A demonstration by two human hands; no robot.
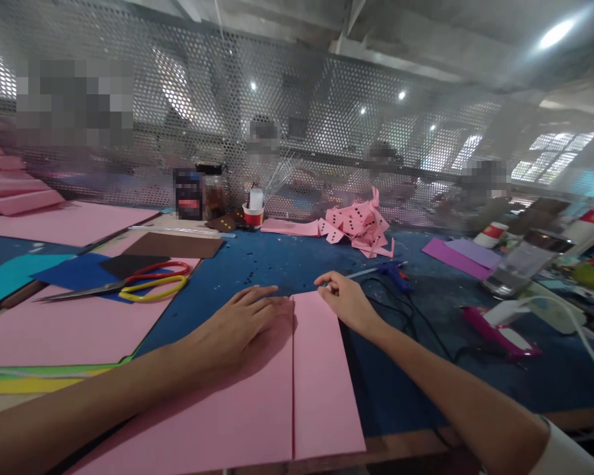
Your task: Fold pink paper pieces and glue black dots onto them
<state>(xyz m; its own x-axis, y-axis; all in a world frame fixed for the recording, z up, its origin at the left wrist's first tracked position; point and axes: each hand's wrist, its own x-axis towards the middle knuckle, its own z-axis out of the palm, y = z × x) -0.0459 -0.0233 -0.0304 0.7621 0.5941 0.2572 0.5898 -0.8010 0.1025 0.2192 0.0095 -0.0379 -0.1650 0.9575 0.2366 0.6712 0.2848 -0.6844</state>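
A pink sheet of paper (pixel 277 402) lies on the blue table in front of me, with a crease or seam running down its middle. My left hand (pixel 242 323) lies flat on the sheet's left half, fingers stretched out toward the far edge. My right hand (pixel 346 300) pinches the sheet's far right corner between thumb and fingers.
Two pairs of scissors (pixel 143 284) with red and yellow handles lie on coloured paper sheets (pixel 64 330) at the left. Punched pink paper scraps (pixel 361 227) and a small cup (pixel 253 214) sit at the back. A glue gun (pixel 391 270), cables and a pink tool (pixel 495 330) are at the right.
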